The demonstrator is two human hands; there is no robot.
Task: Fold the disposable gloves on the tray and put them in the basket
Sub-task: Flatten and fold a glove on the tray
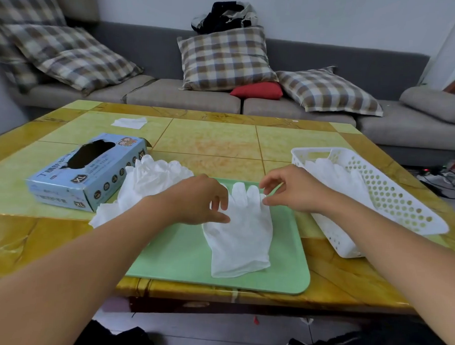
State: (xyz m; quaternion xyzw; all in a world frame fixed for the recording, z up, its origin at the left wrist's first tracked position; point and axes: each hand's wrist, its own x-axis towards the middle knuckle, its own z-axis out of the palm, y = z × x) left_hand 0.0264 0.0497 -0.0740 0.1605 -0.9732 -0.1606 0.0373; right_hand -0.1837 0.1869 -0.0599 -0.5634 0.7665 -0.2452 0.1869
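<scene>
1. A flat, pale green plastic tray (185,259) lies at the near edge of a yellow marble-patterned table (217,140).
2. One thin white disposable glove (240,233) lies spread flat on the tray, its finger end pointing away from the person.
3. The left hand (201,200) rests on the glove's left side, fingers loosely curled, thumb touching the glove; whether it pinches the material, I cannot tell.
4. The right hand (291,189) hovers at the glove's fingertips, thumb and forefinger drawn close as if pinching; actual contact is unclear.
5. Right of the tray sits a white perforated plastic basket (388,196) holding white gloves (337,175).
6. Left of the tray lie a heap of loose white gloves (149,178) and a blue cardboard glove box (89,170).
</scene>
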